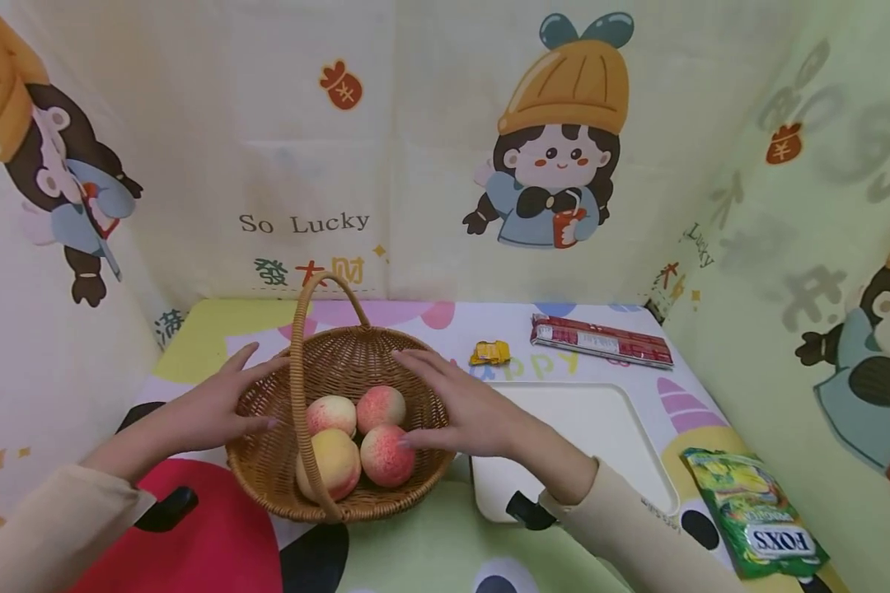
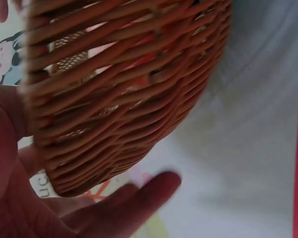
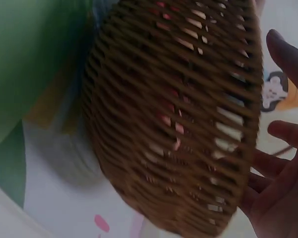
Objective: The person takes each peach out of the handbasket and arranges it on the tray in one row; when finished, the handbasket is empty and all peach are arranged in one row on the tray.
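A brown wicker basket (image 1: 341,354) with a tall arched handle (image 1: 297,387) stands on the patterned tabletop. Several peaches (image 1: 388,455), pink and yellow, lie inside it. My left hand (image 1: 211,408) is at the basket's left rim, fingers spread and thumb over the rim. On the opposite side, my right hand (image 1: 482,412) reaches over the right rim, its thumb overlapping the front right peach in the head view. Both wrist views show the woven outer wall (image 2: 124,99) close up; in the right one, relaxed fingers (image 3: 285,133) are beside the rim.
Right of the basket lies a white tray (image 1: 601,420), partly under my right forearm. Behind it are a small yellow packet (image 1: 490,353) and a long red packet (image 1: 601,339). A green FOX'S bag (image 1: 756,515) lies at the far right. Printed cloth walls (image 1: 430,165) enclose the table.
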Available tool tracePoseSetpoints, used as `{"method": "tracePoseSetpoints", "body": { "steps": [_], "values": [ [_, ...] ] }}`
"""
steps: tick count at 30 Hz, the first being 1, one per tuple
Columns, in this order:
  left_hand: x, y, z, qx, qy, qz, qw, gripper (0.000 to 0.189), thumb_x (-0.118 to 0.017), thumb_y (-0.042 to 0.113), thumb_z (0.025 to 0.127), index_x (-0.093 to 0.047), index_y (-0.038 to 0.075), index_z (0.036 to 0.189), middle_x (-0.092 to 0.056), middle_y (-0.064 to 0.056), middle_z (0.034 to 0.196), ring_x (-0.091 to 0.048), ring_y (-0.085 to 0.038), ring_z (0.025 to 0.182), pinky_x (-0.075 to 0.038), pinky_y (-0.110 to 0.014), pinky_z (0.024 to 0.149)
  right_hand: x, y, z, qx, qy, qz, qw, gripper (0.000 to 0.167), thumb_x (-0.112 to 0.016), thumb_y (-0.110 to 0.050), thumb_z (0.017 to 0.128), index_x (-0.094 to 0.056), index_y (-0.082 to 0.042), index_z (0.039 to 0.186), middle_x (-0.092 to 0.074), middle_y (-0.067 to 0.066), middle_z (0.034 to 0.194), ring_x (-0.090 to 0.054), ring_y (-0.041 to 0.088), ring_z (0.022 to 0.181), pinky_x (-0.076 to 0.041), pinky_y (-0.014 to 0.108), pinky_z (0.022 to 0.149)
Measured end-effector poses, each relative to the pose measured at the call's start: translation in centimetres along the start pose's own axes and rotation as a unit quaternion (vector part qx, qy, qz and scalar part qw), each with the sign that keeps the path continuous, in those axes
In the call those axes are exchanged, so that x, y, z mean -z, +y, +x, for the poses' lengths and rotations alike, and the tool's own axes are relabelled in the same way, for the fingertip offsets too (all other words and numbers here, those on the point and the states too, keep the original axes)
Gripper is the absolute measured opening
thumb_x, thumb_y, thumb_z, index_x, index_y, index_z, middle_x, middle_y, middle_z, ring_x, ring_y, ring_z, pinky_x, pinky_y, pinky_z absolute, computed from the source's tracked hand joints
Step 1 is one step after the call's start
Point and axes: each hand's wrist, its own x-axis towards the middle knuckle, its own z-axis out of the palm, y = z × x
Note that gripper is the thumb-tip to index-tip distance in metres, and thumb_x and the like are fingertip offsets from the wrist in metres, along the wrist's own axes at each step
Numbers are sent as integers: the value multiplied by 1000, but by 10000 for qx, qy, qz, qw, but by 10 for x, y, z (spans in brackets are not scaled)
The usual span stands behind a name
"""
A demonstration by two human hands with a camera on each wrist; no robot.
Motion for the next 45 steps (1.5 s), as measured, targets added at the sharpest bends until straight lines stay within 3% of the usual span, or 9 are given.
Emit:
{"method": "tracePoseSetpoints", "body": {
  "steps": [5,11,17,24,28,31,35,40,45],
  "values": [
    [-14,-5,0,59,-149,-103,9998,80,-79,3,76,-43,-6,147,-40,-39,141,-52,-51,116,-54,-54,80,-22,-12,7,357,-606,-281,9971,77,-64,-58,92,-40,-23,156,-45,0,152,-48,17,134,-43,41,105],
    [-21,-7,0,125,101,-24,9999,86,-77,-3,69,-42,-9,146,-53,-35,132,-56,-46,112,-53,-54,80,-35,-17,13,462,-938,-757,9916,52,-67,-55,91,-66,-25,133,-59,-7,131,-58,8,114,-48,31,95],
    [-20,-2,4,293,150,180,9993,83,-74,-3,70,-42,-8,147,-56,-34,128,-59,-40,103,-55,-50,73,-41,-19,17,-101,-1164,-1004,9881,55,-77,-50,84,-65,-34,136,-56,-8,128,-60,9,103,-49,30,85],
    [-23,1,2,582,218,218,9978,78,-66,-7,73,-40,-10,147,-60,-36,121,-62,-34,89,-54,-43,65,-49,-29,20,-1134,-938,-1465,9782,62,-88,-54,69,-64,-32,123,-58,-2,113,-63,17,91,-51,34,66],
    [-24,3,0,604,275,314,9973,77,-67,-6,73,-41,-11,145,-59,-36,122,-62,-38,95,-53,-47,69,-51,-28,19,-1159,-749,-1502,9790,63,-88,-52,69,-61,-29,121,-60,-2,107,-64,17,90,-51,34,66],
    [-22,5,-2,650,240,300,9971,78,-67,-6,73,-41,-9,146,-58,-36,124,-61,-37,93,-53,-45,68,-48,-23,17,-874,-329,-952,9911,67,-88,-46,68,-59,-24,125,-61,-5,111,-62,12,95,-52,31,75],
    [-21,6,-2,759,145,130,9969,81,-68,-6,73,-39,-8,149,-56,-37,125,-60,-33,86,-53,-40,62,-34,-13,11,-541,312,733,9954,70,-87,-31,67,-57,-21,130,-60,-9,119,-59,8,102,-52,27,82],
    [-22,5,-1,837,83,6,9965,83,-67,-8,73,-37,-7,150,-55,-38,125,-60,-30,82,-53,-36,57,-3,5,-2,-431,845,2913,9519,66,-85,-14,72,-59,-18,133,-62,-1,122,-63,19,104,-57,39,81],
    [-21,6,0,738,147,76,9971,81,-64,-11,73,-38,-6,150,-55,-38,125,-60,-33,85,-51,-37,57,31,34,-22,-713,1573,3358,9260,60,-78,-12,81,-58,-8,137,-60,13,128,-63,34,106,-56,42,83]
  ]
}}
